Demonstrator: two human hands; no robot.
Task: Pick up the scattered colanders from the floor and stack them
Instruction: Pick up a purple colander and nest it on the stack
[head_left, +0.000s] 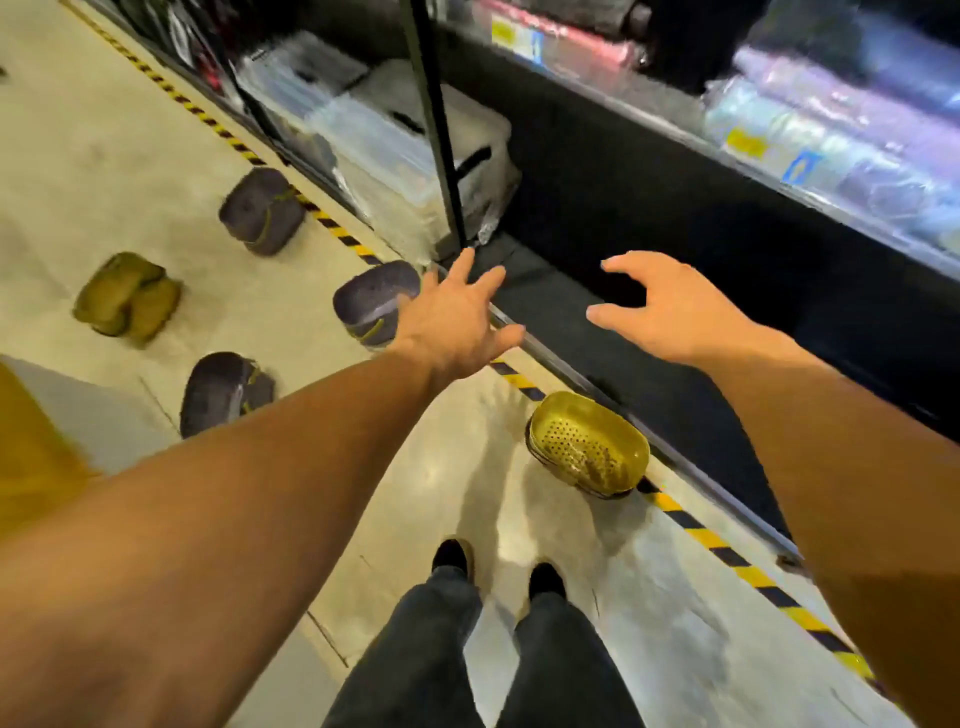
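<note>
1. Hand state. The left hand (453, 317) is reaching forward with fingers spread wide and is holding nothing. The right hand (670, 312) is hanging in a loose, half-curled claw, thumb and fingers apart, also holding nothing.

2. Location of the work items. The colanders are lying on the floor (119, 156) along the striped tape line (727, 556) in front of the shelving (675, 218).
   - The yellow colander (589, 444) is sitting upright, just beside the tape, ahead of the person's shoes (452, 556).
   - The near grey colander (376, 304) is lying just under the left hand, partly hidden by it.
   - A second grey colander (262, 218), a third grey colander (223, 389) and an olive pair (127, 299) are lying further left, well apart from each other.

3. Orientation. The yellow colander is facing mouth-up, perforated bottom showing; its long axis is running roughly along the tape line. The grey ones appear to be lying overturned or tipped, base uppermost. Motion blur is preventing a firm reading of their axes.

4. Risks, as judged from this position.
   - Mixed orientation: nesting an overturned colander into an upright one is likely to jam or topple the stack unless each is turned mouth-up and its long axis aligned.
   - A wide, flat reach onto a domed base is likely to slide the item instead of gripping it.
   - Stepping forward is risking a kick to the yellow colander.
</note>
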